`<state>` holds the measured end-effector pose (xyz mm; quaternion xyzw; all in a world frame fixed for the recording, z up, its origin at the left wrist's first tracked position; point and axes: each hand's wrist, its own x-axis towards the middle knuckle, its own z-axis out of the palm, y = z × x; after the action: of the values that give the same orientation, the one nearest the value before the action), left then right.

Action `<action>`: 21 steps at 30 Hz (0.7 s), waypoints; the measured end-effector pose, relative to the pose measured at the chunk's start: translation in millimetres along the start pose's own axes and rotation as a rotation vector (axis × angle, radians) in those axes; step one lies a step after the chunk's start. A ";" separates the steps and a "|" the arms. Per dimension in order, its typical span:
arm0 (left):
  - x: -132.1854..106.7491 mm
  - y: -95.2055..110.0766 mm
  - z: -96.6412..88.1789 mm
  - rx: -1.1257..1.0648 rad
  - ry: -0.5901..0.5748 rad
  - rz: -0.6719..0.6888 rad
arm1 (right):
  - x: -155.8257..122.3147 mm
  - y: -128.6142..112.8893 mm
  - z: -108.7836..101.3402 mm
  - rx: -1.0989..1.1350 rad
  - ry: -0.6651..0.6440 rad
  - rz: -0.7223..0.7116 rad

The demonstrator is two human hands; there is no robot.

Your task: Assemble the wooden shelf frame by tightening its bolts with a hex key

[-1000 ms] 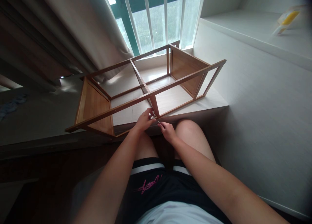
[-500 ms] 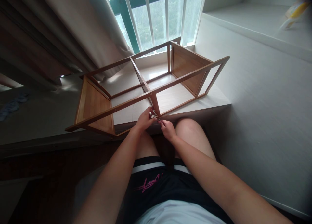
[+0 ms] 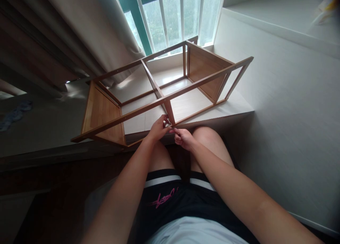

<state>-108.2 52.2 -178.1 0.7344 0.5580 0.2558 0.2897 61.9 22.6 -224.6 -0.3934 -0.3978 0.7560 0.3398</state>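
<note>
A wooden shelf frame (image 3: 148, 106) lies on its side on a raised white platform (image 3: 233, 102) before a window. My left hand (image 3: 158, 130) is curled against the bottom end of the frame's middle upright, fingers closed around the joint. My right hand (image 3: 183, 137) is pinched shut just right of that joint, fingertips touching a small item I cannot make out. My knees sit under the platform's front edge.
A beige curtain (image 3: 106, 35) hangs at the back left, beside the barred window (image 3: 175, 17). A white wall or ledge (image 3: 278, 77) rises on the right with a blurred yellow object (image 3: 325, 6) at its top. Dark floor lies at the left.
Both hands stay at the same joint with small finger shifts; my right hand has edged closer to the upright. The view has tilted slightly.
</note>
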 end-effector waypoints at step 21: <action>0.3 2.0 -0.1 -0.030 0.007 -0.016 | -13.0 -12.2 2.0 0.463 -0.254 0.121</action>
<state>-106.9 52.0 -176.6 0.7245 0.5611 0.2642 0.3007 68.6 16.7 -209.1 -0.2302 -0.2294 0.8890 0.3226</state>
